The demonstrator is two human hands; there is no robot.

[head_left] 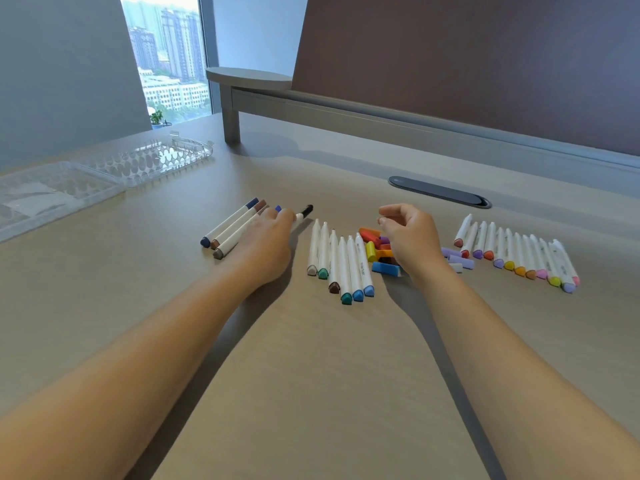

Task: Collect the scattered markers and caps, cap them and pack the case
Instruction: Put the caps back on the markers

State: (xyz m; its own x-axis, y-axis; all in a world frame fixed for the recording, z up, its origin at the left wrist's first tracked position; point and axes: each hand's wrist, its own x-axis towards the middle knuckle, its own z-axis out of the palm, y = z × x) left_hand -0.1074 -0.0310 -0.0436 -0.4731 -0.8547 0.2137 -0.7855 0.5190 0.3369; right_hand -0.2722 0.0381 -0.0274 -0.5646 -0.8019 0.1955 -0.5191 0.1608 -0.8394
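A mix-up of colours is judged the likeliest fault from here: the loose caps are heaped tightly at the centre of the desk, several partly hidden under the right hand, so a cap of a near shade could be pushed onto the wrong pen. A roll is also possible, since the black-capped marker is being set down at the edge of the capped group and could be nudged into the six uncapped markers lying just beside it at 3 o'clock. The left hand is seen with fingers curled around that black-capped marker, its palm lying over the capped group. The right hand is held loosely curled above the cap heap, thumb and forefinger close together; whether a cap is pinched between them cannot be told. A longer row of uncapped markers is laid at 3 o'clock of the heap. The clear case is left open, well apart at 10 o'clock, with nothing yet packed into it, as far as can be judged.
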